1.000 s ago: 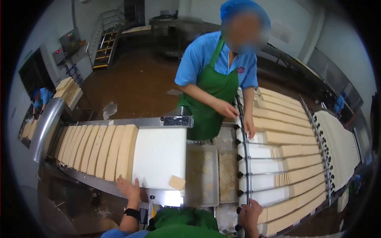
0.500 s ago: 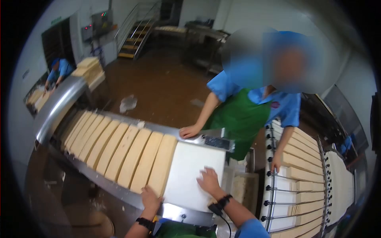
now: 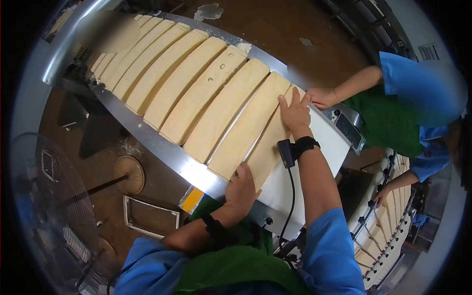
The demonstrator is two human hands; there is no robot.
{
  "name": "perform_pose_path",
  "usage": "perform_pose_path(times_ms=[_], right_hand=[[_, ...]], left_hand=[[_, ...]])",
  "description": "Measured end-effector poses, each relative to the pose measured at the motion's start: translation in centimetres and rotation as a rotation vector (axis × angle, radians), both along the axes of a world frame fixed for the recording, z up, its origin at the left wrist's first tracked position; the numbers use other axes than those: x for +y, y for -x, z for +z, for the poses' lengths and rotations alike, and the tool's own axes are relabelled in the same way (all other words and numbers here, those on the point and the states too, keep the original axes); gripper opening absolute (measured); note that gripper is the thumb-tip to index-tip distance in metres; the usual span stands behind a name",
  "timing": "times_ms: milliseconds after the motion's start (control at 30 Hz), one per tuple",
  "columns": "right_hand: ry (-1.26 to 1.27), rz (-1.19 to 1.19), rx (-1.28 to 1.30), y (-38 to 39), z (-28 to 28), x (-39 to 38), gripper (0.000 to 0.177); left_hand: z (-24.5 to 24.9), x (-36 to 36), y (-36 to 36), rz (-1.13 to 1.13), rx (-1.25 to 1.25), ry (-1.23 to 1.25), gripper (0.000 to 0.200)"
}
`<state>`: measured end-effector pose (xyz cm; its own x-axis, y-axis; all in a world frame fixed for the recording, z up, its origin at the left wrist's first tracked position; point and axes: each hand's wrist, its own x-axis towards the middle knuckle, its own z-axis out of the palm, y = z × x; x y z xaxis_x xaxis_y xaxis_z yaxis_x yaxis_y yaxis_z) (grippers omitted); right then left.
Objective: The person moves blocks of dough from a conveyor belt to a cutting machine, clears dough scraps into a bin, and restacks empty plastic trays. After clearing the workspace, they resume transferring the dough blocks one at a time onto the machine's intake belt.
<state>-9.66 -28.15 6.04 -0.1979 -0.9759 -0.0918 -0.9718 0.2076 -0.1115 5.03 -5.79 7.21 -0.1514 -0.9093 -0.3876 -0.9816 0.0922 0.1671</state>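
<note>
Long, pale dough slabs [image 3: 236, 108] lie side by side across a conveyor. My left hand [image 3: 240, 188] is closed on the near end of the last slab [image 3: 268, 147], its fingertips at the gap beside the neighbouring slab. Toward the far end of that same slab rests my right hand [image 3: 296, 117], fingers spread over the top and thumb toward the gap. A black device with a cable is strapped to my right wrist, partly covering the slab. Bare white belt [image 3: 322, 140] shows to the right of the slab.
A co-worker's hand [image 3: 322, 98] rests at the conveyor's far edge, near a dark control panel [image 3: 348, 130]. Their other hand [image 3: 381, 195] is at a second line with dough strips [image 3: 378, 236]. A metal rail [image 3: 196, 174] runs along the near side; a fan [image 3: 54, 196] stands lower left.
My view has tilted down and turned. My right hand has gone from above the white belt onto the last slab. My left hand stays at that row's near end.
</note>
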Motion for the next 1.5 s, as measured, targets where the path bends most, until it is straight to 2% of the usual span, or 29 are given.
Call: perform_pose_path(times_ms=[100, 167, 233, 267, 333, 433, 467, 533, 567, 600, 667, 733, 800, 900, 967, 1033, 1067, 1133, 1167, 1233, 1267, 1300, 1333, 1400, 1467, 1500], right_hand=[[-0.065, -0.089, -0.068, -0.2, 0.2, 0.7, 0.068], [-0.036, -0.125, -0.073, 0.9, 0.9, 1.0, 0.068], [-0.126, -0.258, -0.146, 3.1, 2.1, 1.8, 0.074], [-0.097, -0.292, -0.147, 4.4, 2.6, 2.6, 0.074], [-0.082, -0.507, -0.218, 8.3, 3.6, 5.2, 0.085], [0.034, -0.67, -0.187, 13.5, 3.1, 10.2, 0.091], [0.069, -0.741, -0.193, 14.8, 2.6, 12.0, 0.091], [0.204, -0.759, -0.253, 16.7, 2.0, 14.5, 0.093], [0.233, -0.833, -0.262, 17.8, 2.6, 16.1, 0.093], [0.253, -0.898, -0.34, 18.7, 3.4, 18.0, 0.092], [0.296, -1.03, -0.522, 20.9, 4.6, 22.7, 0.085], [0.559, -1.072, -0.554, 23.7, 4.7, 27.9, 0.082], [0.687, -1.147, -0.535, 26.2, 6.7, 34.0, 0.08], [0.873, -1.247, -0.511, 29.9, 11.4, 42.9, 0.074], [0.976, -1.321, -0.506, 33.0, 12.3, 48.4, 0.07], [0.868, -1.363, -0.364, 36.1, 12.4, 53.9, 0.074], [0.891, -1.387, -0.354, 37.3, 12.4, 56.5, 0.074], [0.719, -1.543, -0.324, 39.7, 12.5, 61.1, 0.072], [0.736, -1.545, -0.316, 40.9, 12.6, 63.0, 0.072], [0.246, -1.611, -0.292, 43.0, 12.9, 66.4, 0.071], [0.252, -1.603, -0.283, 44.0, 12.6, 67.3, 0.071], [0.147, -1.539, -0.196, 45.1, 12.0, 67.9, 0.071], [0.042, -1.471, -0.111, 46.3, 11.5, 68.3, 0.072], [0.029, -1.477, -0.099, 48.1, 10.2, 68.6, 0.07], [0.309, -1.587, 0.155, 48.6, 8.5, 68.6, 0.069], [0.331, -1.587, 0.072, 48.4, 8.7, 68.4, 0.071]], left_hand=[[-0.1, -0.3, 0.3, -0.079, -0.01, 0.055, 0.106], [-0.5, -0.4, 0.5, 0.02, 0.104, -0.014, 0.101], [-0.6, 0.3, 0.4, 0.005, 0.163, 0.005, 0.099], [-0.6, 0.4, 0.3, -0.012, 0.218, 0.009, 0.097], [0.3, -0.3, 0.5, -0.075, 0.299, -0.04, 0.096], [2.7, -0.6, 1.5, -0.207, 0.499, -0.209, 0.098], [2.8, -0.3, 2.6, -0.286, 0.491, -0.201, 0.098], [2.4, 0.0, 5.0, -0.233, 0.341, -0.222, 0.096], [2.4, 0.4, 6.3, -0.194, 0.368, -0.178, 0.088], [2.2, 0.9, 7.4, -0.267, 0.346, -0.179, 0.088], [1.5, 2.3, 9.3, -0.305, 0.516, 0.109, 0.081], [3.4, 3.8, 12.3, -0.36, 0.555, 0.095, 0.079], [4.5, 5.4, 15.7, -0.411, 0.66, 0.194, 0.075], [7.6, 8.9, 21.4, -0.565, 0.729, 0.197, 0.074], [8.9, 11.8, 25.0, -0.665, 0.78, 0.185, 0.078], [11.0, 14.7, 28.0, -0.781, 0.79, 0.151, 0.078], [11.6, 16.0, 29.5, -0.848, 0.8, 0.121, 0.078], [12.6, 18.7, 31.6, -1.017, 0.826, 0.117, 0.076], [13.3, 19.9, 32.3, -1.103, 0.802, 0.038, 0.074], [13.7, 21.7, 33.9, -1.178, 0.792, -0.032, 0.072], [13.7, 22.4, 34.5, -1.295, 0.779, -0.111, 0.068], [13.8, 23.0, 35.4, -1.41, 0.763, -0.187, 0.064], [13.5, 23.3, 36.5, -1.403, 0.772, -0.176, 0.064], [12.2, 23.8, 38.7, -1.386, 0.842, -0.316, 0.058], [11.9, 25.0, 40.8, -1.364, 0.83, -0.339, 0.051], [11.2, 25.6, 41.8, -1.343, 0.823, -0.43, 0.051]])
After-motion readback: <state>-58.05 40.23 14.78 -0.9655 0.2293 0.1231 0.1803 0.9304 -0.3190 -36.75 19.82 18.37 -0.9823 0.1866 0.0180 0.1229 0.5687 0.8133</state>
